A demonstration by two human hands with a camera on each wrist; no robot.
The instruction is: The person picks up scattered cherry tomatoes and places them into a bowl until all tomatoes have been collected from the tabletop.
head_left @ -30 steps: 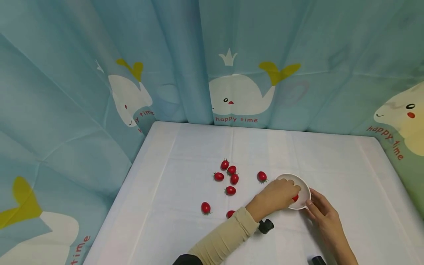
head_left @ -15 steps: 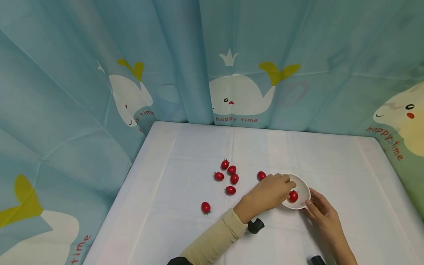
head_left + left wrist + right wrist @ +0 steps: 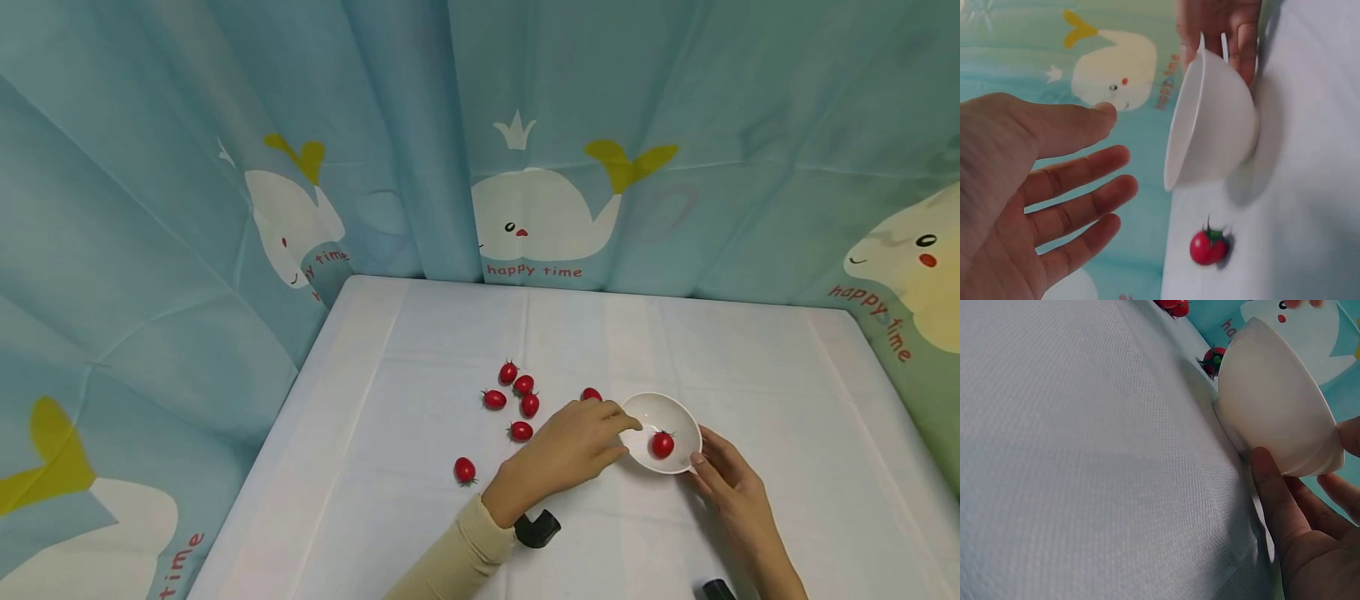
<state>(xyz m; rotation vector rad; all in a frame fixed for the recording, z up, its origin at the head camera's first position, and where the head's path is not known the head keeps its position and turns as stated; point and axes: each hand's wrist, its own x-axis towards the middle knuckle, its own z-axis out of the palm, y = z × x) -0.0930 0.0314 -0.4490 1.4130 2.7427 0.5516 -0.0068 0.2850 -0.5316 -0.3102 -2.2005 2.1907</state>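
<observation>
A white bowl stands on the table with one cherry tomato inside it. My right hand grips the bowl by its right side, thumb at the rim and fingers against the outer wall, as the right wrist view shows. My left hand hovers just left of the bowl, fingers spread and nothing between them; the left wrist view shows it bare. Another cherry tomato lies behind the left hand, partly covered. Several more cherry tomatoes are grouped to the left, and a single cherry tomato lies nearer.
The table wears a white cloth. Blue curtains with whale prints hang behind it and along the left. Black wrist devices sit at both wrists, one below the left hand.
My left hand has let go of the cherry tomato inside the bowl and drawn back to the left, its fingers opening. The right hand keeps its hold on the bowl.
</observation>
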